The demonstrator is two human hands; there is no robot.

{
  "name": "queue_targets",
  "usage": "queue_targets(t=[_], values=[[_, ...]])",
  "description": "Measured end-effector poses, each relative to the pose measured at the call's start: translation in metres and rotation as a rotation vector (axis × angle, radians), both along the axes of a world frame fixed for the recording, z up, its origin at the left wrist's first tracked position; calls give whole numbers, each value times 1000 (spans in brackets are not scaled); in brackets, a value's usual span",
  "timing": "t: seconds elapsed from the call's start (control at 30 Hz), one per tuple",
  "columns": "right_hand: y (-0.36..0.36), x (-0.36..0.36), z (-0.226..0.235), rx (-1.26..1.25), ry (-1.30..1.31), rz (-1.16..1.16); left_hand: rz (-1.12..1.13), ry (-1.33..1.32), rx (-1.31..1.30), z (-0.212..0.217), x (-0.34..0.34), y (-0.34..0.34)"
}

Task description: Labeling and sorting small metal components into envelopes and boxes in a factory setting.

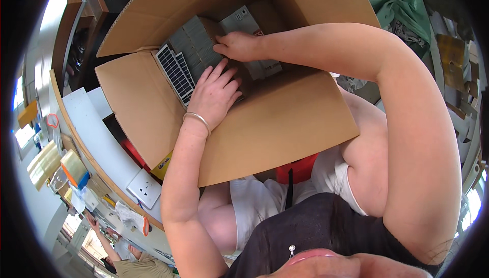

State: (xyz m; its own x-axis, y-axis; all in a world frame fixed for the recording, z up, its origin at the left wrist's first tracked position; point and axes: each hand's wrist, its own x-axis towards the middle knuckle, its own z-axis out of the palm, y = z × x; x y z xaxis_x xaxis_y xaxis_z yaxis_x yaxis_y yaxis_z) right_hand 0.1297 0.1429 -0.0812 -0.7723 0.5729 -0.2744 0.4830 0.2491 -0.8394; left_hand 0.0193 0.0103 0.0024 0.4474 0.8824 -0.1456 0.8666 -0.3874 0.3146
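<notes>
An open cardboard box (285, 125) stands before me, its flaps spread outward. Rows of thin grey panels (191, 44) are packed on edge inside, at its left. Beside them, dark gridded panels with white borders, like small solar panels (174, 72), lean against the left wall. My left hand (216, 92), with a bracelet at the wrist, rests over the near end of the rows, fingers spread. My right hand (238, 46) reaches in from the right, fingers bent and closed at the rows' right edge; what they pinch is hidden. Under it lies a pale grey printed piece (242, 21).
Left of the box runs a white tabletop (91, 125) with a wooden edge and a socket plate (144, 188). A green plastic sack (395, 3) stands at the far right. Another person (132, 265) is at the lower left. Something red (295, 170) shows below the near flap.
</notes>
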Motion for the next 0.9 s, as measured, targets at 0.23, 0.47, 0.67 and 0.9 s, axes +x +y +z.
queue_targets(t=[0.23,0.47,0.67,0.9], values=[[6,-2,4,-32,-59,82,12,-7,-1,-1,1,0],[4,-3,-3,-38,-37,42,10,-6,-2,-5,-3,-1],[8,-4,4,-177,-100,48,46,9,-39,-7,-4,-5],[10,3,19,-439,-113,64,58,-50,30,-8,-7,-6]])
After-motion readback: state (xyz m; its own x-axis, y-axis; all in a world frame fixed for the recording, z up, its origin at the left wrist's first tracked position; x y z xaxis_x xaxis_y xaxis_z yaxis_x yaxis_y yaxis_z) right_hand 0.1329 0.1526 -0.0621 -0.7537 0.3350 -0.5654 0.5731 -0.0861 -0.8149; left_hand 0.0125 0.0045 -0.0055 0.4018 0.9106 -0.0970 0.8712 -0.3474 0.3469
